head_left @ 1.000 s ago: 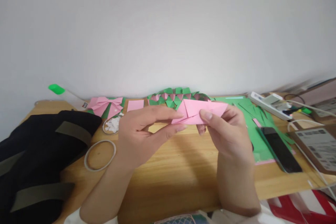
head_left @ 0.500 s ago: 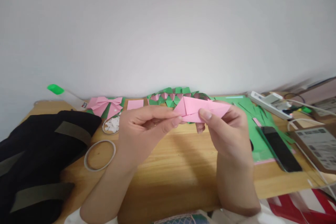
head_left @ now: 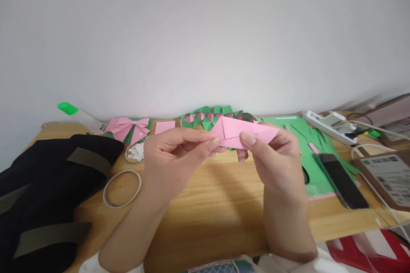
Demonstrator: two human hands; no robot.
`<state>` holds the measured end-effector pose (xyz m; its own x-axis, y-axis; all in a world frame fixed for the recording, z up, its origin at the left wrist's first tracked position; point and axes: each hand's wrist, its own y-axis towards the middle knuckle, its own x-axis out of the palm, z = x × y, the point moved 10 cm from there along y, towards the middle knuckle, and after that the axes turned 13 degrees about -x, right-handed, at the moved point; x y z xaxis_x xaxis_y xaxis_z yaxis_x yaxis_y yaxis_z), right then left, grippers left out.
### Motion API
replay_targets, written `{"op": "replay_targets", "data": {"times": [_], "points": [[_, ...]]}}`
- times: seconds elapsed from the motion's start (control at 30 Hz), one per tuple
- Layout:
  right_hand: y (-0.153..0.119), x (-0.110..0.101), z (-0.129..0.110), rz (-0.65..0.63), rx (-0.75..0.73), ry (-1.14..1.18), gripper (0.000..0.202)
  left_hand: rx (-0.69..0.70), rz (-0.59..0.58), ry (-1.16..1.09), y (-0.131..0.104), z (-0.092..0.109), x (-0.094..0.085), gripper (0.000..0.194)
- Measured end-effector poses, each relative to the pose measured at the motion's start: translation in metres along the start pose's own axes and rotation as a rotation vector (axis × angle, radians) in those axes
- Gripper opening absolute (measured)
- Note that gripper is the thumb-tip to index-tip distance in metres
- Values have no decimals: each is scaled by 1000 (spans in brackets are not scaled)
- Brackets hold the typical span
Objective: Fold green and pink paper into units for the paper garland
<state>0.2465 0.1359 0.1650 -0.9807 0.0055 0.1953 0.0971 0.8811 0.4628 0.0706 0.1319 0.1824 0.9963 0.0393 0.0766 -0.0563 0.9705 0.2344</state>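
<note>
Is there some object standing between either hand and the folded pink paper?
Nothing visible. The left hand pinches one end of the folded pink paper directly; the right hand holds the other. The green-and-pink paper piece is beyond them.

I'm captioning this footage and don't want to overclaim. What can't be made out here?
All in the head view:
Folded pink paper: back faces away; left tip covered by the left hand.
Black curved thing: partly behind the right hand, so its identity is unclear.
Box label: print too small and blurred to read.
Black fabric: cut off by the left picture edge.
</note>
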Motion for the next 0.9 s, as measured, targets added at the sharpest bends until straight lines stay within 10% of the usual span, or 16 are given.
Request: {"op": "replay_targets", "data": {"times": [0.47, 0.9], "points": [[2, -4, 3, 31, 2, 7, 18, 105, 102, 138, -7, 11, -6, 23], [1, 1, 5, -60, 54, -27, 20, 231, -156, 195, -5, 18, 12, 35]]}}
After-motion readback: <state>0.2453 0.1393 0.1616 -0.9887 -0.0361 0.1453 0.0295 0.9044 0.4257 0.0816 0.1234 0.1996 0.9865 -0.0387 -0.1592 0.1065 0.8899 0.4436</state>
